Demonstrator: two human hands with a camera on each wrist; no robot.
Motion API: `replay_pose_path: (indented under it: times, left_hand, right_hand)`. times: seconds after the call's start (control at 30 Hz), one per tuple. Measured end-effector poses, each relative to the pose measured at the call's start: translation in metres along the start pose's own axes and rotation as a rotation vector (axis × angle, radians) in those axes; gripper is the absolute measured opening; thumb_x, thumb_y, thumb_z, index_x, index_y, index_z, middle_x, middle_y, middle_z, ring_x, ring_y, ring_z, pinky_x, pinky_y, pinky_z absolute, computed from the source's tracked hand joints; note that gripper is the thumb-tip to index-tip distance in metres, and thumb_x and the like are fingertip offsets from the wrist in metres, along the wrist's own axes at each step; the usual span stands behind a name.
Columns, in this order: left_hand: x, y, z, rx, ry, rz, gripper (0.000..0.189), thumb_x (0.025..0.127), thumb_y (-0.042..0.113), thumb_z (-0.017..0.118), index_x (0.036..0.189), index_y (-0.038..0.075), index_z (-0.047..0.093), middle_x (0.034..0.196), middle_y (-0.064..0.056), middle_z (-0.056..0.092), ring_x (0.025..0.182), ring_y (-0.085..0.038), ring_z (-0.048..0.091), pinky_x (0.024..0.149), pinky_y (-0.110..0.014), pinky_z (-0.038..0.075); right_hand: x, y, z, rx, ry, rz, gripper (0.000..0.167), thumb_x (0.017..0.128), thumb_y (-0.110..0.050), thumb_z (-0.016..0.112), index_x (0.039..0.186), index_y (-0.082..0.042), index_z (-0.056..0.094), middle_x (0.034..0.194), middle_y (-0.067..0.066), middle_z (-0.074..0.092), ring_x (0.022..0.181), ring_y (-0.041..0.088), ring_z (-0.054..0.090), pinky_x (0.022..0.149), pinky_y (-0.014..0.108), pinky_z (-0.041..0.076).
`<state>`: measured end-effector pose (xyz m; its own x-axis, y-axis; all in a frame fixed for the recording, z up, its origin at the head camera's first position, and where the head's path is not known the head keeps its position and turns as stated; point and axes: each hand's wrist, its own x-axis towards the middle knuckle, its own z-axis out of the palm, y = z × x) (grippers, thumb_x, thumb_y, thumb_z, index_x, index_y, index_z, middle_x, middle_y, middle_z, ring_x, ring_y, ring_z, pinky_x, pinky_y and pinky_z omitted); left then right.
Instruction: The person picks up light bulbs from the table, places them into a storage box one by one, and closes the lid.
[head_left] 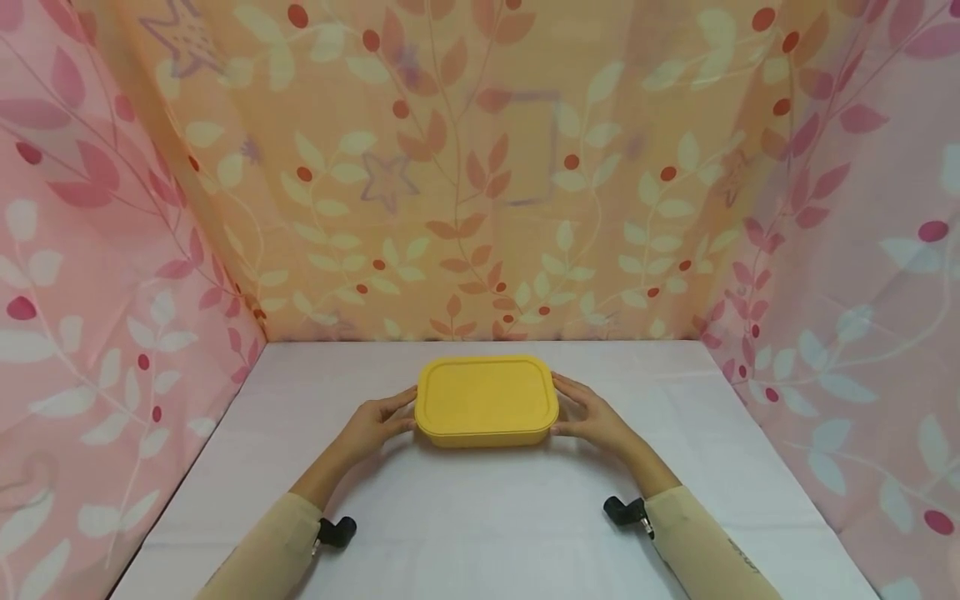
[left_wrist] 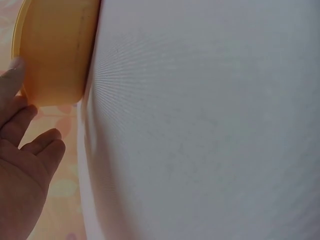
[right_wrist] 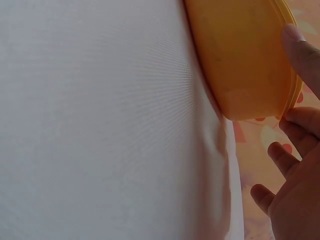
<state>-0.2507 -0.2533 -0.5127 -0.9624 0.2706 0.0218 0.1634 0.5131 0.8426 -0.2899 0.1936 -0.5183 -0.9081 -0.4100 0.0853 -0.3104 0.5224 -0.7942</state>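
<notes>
A yellow lunch box (head_left: pixel 486 396) with rounded corners and its lid on rests on the white tabletop, toward the back. My left hand (head_left: pixel 378 421) holds its left end, thumb at the near corner and fingers farther back. At the opposite end my right hand (head_left: pixel 592 412) holds the box in the same way. In the left wrist view the thumb (left_wrist: pixel 12 75) touches the lid's rim, while the lower fingers are off the box. The right wrist view has the thumb (right_wrist: pixel 300 45) on the rim too, and the box's side wall (right_wrist: pixel 240 65) meets the cloth.
White cloth (head_left: pixel 480 525) covers the table. An orange leaf-patterned curtain (head_left: pixel 465 250) hangs along the back edge, with pink patterned curtains at the left (head_left: pixel 97 292) and right (head_left: pixel 862 317). A small black camera (head_left: pixel 337 532) sticks out from each sleeve.
</notes>
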Motion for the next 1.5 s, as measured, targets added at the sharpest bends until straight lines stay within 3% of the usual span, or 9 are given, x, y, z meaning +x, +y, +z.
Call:
replay_pose_path:
  times: [0.2,0.5,0.73,0.9,1.23,1.5]
  left_hand:
    - [-0.004,-0.001,0.0,-0.008,0.005,-0.011,0.068,0.089,0.046,0.077,0.151,0.034,0.052,0.156,0.018,0.045,0.151,-0.02,0.036,0.123,-0.05,0.032]
    - [-0.007,-0.001,-0.002,-0.015,0.011,-0.003,0.066,0.09,0.043,0.076,0.151,0.03,0.052,0.155,0.016,0.047,0.149,-0.021,0.039,0.121,-0.048,0.036]
    - [-0.009,0.002,0.001,0.021,0.03,-0.018,0.067,0.088,0.045,0.078,0.149,0.029,0.055,0.153,0.012,0.051,0.148,-0.023,0.042,0.12,-0.048,0.038]
    - [-0.014,0.007,0.003,0.035,0.038,-0.028,0.067,0.086,0.045,0.08,0.147,0.031,0.057,0.152,0.012,0.053,0.148,-0.026,0.042,0.12,-0.054,0.037]
    - [-0.029,0.01,0.01,0.082,0.076,0.038,0.057,0.091,0.033,0.079,0.145,0.031,0.06,0.148,0.011,0.057,0.145,-0.027,0.046,0.119,-0.058,0.037]
    - [-0.042,0.018,0.012,0.134,0.067,0.059,0.052,0.092,0.035,0.078,0.141,0.03,0.064,0.143,0.008,0.062,0.14,-0.027,0.052,0.115,-0.058,0.042]
  right_hand:
    - [0.0,-0.001,0.002,0.0,-0.006,0.016,0.103,0.072,-0.052,0.089,0.159,-0.031,0.038,0.168,-0.008,0.029,0.158,0.026,0.018,0.125,0.065,0.014]
    - [0.004,-0.005,-0.001,-0.069,-0.044,-0.039,0.103,0.075,-0.05,0.088,0.16,-0.02,0.038,0.169,0.001,0.03,0.157,0.033,0.02,0.125,0.065,0.017]
    - [0.001,-0.003,0.0,-0.095,-0.04,-0.043,0.101,0.077,-0.051,0.086,0.16,-0.021,0.038,0.168,0.003,0.03,0.156,0.035,0.021,0.124,0.065,0.017]
    - [-0.004,-0.003,0.0,-0.11,-0.018,-0.074,0.093,0.08,-0.05,0.084,0.157,-0.016,0.043,0.165,0.003,0.037,0.154,0.035,0.027,0.124,0.065,0.021]
    - [-0.02,-0.005,-0.002,-0.175,0.019,-0.171,0.072,0.089,-0.032,0.081,0.151,-0.008,0.052,0.159,0.007,0.047,0.148,0.037,0.038,0.121,0.064,0.03]
    - [-0.033,0.001,-0.009,-0.241,0.054,-0.228,0.06,0.092,-0.034,0.078,0.145,-0.016,0.06,0.149,0.003,0.058,0.139,0.033,0.05,0.115,0.062,0.04]
